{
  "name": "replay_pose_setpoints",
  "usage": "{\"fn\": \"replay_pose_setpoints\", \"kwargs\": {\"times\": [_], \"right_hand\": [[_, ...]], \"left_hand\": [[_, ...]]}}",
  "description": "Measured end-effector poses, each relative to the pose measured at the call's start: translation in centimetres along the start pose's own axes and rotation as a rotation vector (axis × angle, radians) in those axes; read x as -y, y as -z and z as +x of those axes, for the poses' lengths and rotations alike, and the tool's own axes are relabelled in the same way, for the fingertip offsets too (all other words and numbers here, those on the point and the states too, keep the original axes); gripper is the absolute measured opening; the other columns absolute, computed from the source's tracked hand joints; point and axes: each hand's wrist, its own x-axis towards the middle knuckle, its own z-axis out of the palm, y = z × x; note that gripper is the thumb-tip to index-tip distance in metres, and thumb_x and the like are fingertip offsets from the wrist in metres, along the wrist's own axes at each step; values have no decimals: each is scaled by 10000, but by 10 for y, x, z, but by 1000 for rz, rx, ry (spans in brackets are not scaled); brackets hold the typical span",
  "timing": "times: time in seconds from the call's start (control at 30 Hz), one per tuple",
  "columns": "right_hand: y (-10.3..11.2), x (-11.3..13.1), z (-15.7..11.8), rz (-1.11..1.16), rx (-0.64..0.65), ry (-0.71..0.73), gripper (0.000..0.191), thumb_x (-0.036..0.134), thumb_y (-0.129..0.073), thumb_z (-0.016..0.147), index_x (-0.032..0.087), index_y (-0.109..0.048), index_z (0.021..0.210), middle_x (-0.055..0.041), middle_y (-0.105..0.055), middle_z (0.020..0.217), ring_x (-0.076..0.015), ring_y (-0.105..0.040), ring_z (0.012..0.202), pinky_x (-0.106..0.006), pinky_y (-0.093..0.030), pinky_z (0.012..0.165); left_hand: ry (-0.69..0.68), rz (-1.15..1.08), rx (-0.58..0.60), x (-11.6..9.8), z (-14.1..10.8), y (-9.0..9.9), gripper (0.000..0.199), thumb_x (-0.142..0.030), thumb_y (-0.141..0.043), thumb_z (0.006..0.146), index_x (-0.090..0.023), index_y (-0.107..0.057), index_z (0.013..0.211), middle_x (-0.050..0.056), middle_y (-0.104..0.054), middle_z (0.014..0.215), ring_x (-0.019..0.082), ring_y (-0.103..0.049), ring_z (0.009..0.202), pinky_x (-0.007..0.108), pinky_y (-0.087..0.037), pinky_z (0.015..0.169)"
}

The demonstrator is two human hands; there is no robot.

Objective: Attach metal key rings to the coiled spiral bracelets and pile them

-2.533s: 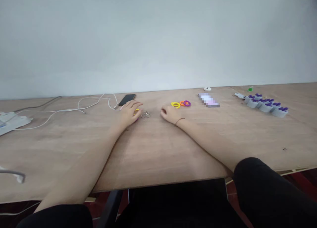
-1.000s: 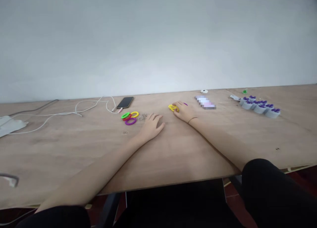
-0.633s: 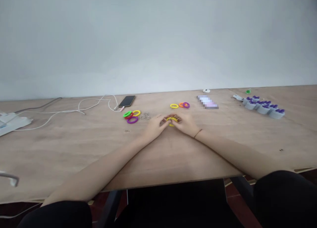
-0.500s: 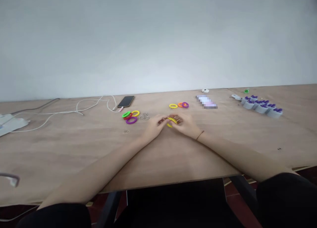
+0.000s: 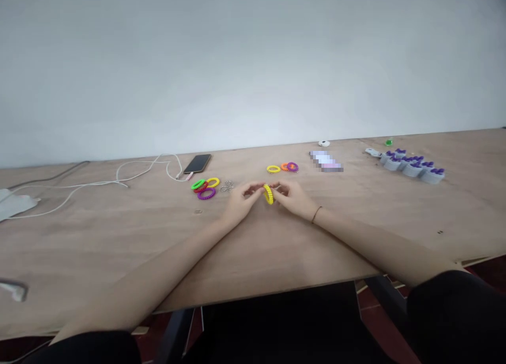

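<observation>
A yellow spiral coil wristband (image 5: pixel 269 194) stands on edge between my two hands, just above the table. My left hand (image 5: pixel 242 199) is closed, its thumb and fingertips pinching at the coil's upper left side. From the other side, my right hand (image 5: pixel 293 199) pinches the same coil between thumb and fingers. Whether a small metal ring sits at the fingertips is too small to tell. Just left of my left hand lie several metal split rings (image 5: pixel 227 186). Farther left is a group of coils: green (image 5: pixel 198 184), red (image 5: pixel 201 187), yellow (image 5: pixel 213 182) and purple (image 5: pixel 206 194).
Beyond my hands lie yellow (image 5: pixel 273 169), orange (image 5: pixel 285 166) and purple (image 5: pixel 293 166) coils. A dark phone (image 5: pixel 198 163) with a white cable (image 5: pixel 150 162) is at back left. A blurred phone (image 5: pixel 326 161) and grey-white holders with purple tops (image 5: pixel 413 169) stand to the right.
The yellow coil has turned from lying tilted in my right hand to standing on edge between both hands. My hands stay close together; the view has shifted slightly.
</observation>
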Motion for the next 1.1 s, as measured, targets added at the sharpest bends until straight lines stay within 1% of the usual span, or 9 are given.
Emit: {"fn": "replay_pose_setpoints", "kwargs": {"times": [0.1, 0.2, 0.3, 0.47, 0.6, 0.7, 0.87, 1.0, 1.1], "right_hand": [[2, 0, 1, -60, -67, 24, 202, 327, -514, 808, 171, -610, 892, -33, -657, 800, -127, -612, 653, -248, -498, 587], [4, 1, 1, -126, -121, 73, 184, 322, -520, 803, 184, -616, 878, -32, -659, 834, -127, -608, 676, -246, -494, 593], [5, 2, 1, -189, -135, 111, 173, 309, -515, 803, 193, -620, 878, -29, -660, 844, -127, -600, 684, -247, -493, 591], [7, 6, 0, -231, -115, 105, 166, 298, -529, 790, 188, -625, 871, -28, -660, 813, -126, -595, 676, -248, -494, 593], [6, 13, -2, -154, -22, 23, 178, 317, -546, 780, 175, -629, 849, -28, -657, 746, -127, -596, 639, -251, -493, 575], [5, 16, -3, -73, 54, -31, 191, 331, -541, 782, 167, -622, 839, -30, -654, 752, -122, -590, 611, -252, -488, 554], [5, 15, -3, -10, 84, -62, 177, 310, -533, 777, 162, -611, 833, -28, -646, 761, -116, -583, 607, -247, -485, 565], [5, 13, -2, -50, 83, -36, 163, 281, -511, 776, 155, -611, 802, -20, -632, 737, -115, -570, 616, -242, -472, 570], [4, 11, -3, -134, 45, 32, 138, 259, -514, 765, 156, -607, 773, -16, -634, 739, -114, -562, 640, -234, -461, 584]], "left_hand": [[26, 0, -2, -2, -1, -1, 212, -348, -541, 783, -186, -639, 880, 28, -660, 885, 159, -602, 812, 276, -483, 738], [4, -5, 22, -4, -2, -1, 192, -343, -542, 779, -190, -630, 856, 21, -649, 870, 150, -598, 801, 263, -481, 727], [4, -4, 40, -6, -3, -1, 203, -350, -532, 782, -191, -624, 868, 23, -649, 872, 151, -596, 798, 259, -472, 723], [58, -36, 44, -8, -3, 0, 225, -367, -518, 790, -186, -620, 874, 19, -660, 857, 151, -598, 773, 254, -459, 726], [118, -102, 54, -7, -1, 0, 244, -387, -494, 801, -178, -610, 856, 17, -656, 831, 152, -594, 754, 243, -451, 692], [131, -147, 77, -6, 0, 0, 247, -393, -493, 798, -173, -603, 818, 7, -644, 783, 145, -583, 730, 234, -444, 667], [132, -188, 112, -4, 1, -1, 248, -394, -499, 793, -167, -597, 775, -6, -631, 751, 133, -572, 717, 225, -444, 669], [146, -183, 135, -5, 0, 0, 257, -396, -499, 797, -164, -611, 800, 8, -650, 790, 145, -586, 753, 237, -456, 700], [178, -208, 157, -8, -2, 0, 283, -404, -514, 789, -168, -628, 895, 35, -667, 914, 174, -604, 851, 270, -468, 774]]}}
